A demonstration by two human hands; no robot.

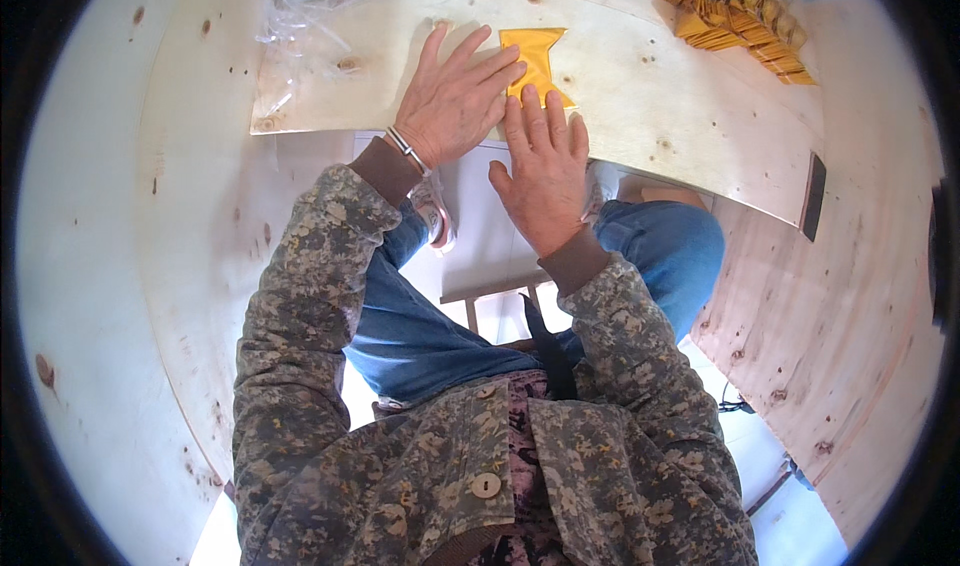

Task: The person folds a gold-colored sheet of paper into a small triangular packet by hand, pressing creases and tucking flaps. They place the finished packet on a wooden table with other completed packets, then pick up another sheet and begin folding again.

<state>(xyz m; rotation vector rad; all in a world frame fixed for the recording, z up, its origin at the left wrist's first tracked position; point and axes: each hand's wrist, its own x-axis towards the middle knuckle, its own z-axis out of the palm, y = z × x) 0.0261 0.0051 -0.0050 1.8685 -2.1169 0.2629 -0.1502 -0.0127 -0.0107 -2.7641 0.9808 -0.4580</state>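
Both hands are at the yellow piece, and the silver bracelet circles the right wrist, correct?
Not quite: the head view shows the silver bracelet on the left wrist. The left hand and right hand are indeed at the yellow piece.

Shows smooth, knotty wood on the tabletop (680, 96), a faint sheen on the yellow piece (535, 56). Looks like glossy plastic on the clear film (295, 26), matt cloth on the floral jacket (300, 366).

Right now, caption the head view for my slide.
Left hand and right hand overlap the edges of a flat yellow piece on a wooden tabletop, orange-yellow bundles at upper right.
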